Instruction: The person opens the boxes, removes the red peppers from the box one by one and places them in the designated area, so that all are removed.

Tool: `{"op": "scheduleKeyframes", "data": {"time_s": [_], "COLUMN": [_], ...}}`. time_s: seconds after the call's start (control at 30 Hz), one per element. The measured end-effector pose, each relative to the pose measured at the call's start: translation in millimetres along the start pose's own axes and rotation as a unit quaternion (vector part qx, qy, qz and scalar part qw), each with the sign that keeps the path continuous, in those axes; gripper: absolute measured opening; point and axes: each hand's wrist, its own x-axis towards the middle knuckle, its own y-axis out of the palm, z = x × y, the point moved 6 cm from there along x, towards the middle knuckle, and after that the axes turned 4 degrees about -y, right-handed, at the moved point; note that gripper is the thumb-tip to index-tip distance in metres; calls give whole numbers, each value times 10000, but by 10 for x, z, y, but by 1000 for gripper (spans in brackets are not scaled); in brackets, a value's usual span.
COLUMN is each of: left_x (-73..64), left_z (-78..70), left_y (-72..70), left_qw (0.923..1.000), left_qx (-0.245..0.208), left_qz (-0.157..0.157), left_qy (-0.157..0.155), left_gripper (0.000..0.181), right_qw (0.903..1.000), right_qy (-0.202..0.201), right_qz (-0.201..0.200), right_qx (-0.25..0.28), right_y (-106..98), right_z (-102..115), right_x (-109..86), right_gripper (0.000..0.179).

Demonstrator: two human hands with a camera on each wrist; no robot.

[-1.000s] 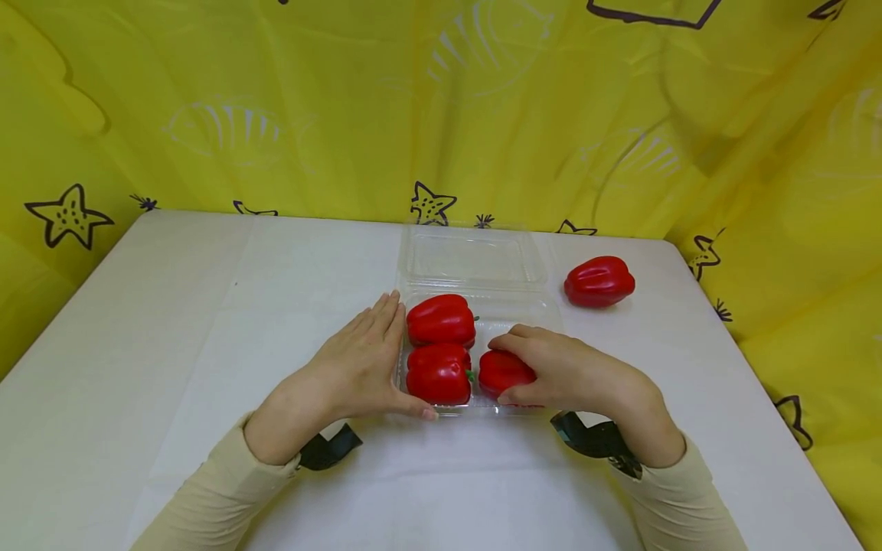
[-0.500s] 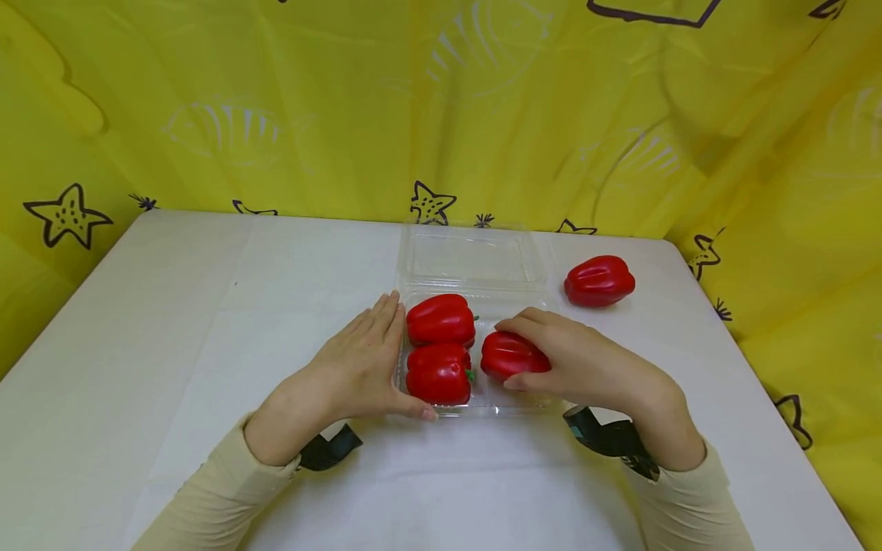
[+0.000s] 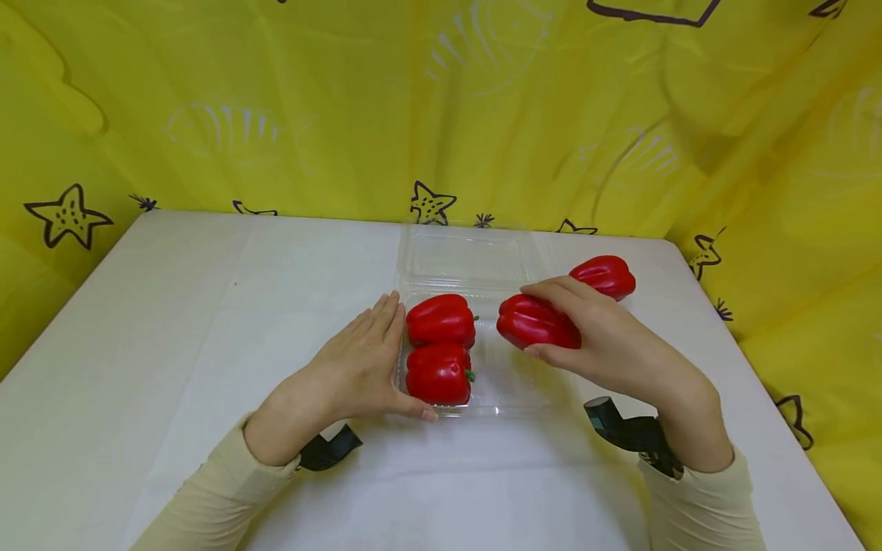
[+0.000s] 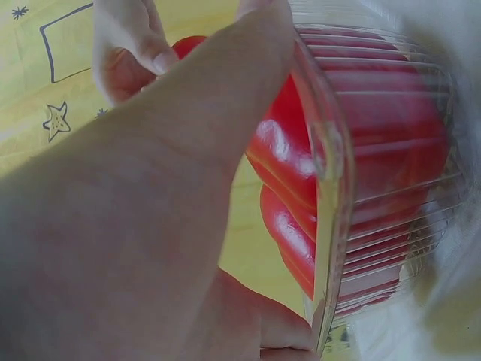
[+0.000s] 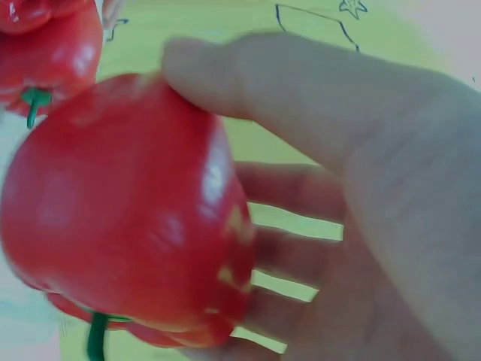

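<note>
Two red bell peppers, a rear one (image 3: 441, 320) and a front one (image 3: 438, 375), lie in the left half of a clear plastic container (image 3: 506, 390). My left hand (image 3: 351, 367) rests along the container's left wall with straight fingers, its thumb at the front rim. Above the container's right side, my right hand (image 3: 599, 329) grips another red bell pepper (image 3: 534, 321) between thumb and fingers. The right wrist view shows this held bell pepper (image 5: 135, 210) tilted, its green stem pointing down. Through the ribbed container wall (image 4: 391, 150) in the left wrist view, red shows.
The container's clear lid (image 3: 472, 256) lies folded back behind it. A further red bell pepper (image 3: 609, 275) sits on the white table (image 3: 207, 344) at the back right, partly hidden by my right hand. A yellow curtain (image 3: 344, 115) hangs behind the table.
My right hand has lifted the gripped bell pepper from the container's front right and carried it up, back and to the right. My left hand has stayed in place.
</note>
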Motion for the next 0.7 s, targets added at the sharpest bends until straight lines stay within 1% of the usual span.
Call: {"op": "scheduleKeyframes", "data": {"time_s": [0.07,0.17,0.3,0.43,0.7], "left_x": [-2,-5,-7,-7,-6], "left_z": [2,6,4,2,-6], "left_y": [-2,-1,1,-3,11], "left_qw": [10000,10000,10000,10000,9999], "left_qx": [-10,-28,-20,-23,-62], "left_qz": [14,33,56,72,92], "left_qy": [-2,-6,-18,-42,-48], "left_gripper": [134,134,134,136,135], "right_qw": [9998,9985,9959,9937,9893], "right_qy": [-7,84,161,58,21], "right_qz": [-205,-542,-892,-1107,-1390], "right_qx": [-26,-31,-54,-183,-444], "right_y": [-52,-122,-187,-232,-301], "right_z": [-18,-59,-123,-192,-334], "right_x": [5,5,-16,-36,-89], "right_gripper": [63,64,66,68,71]}}
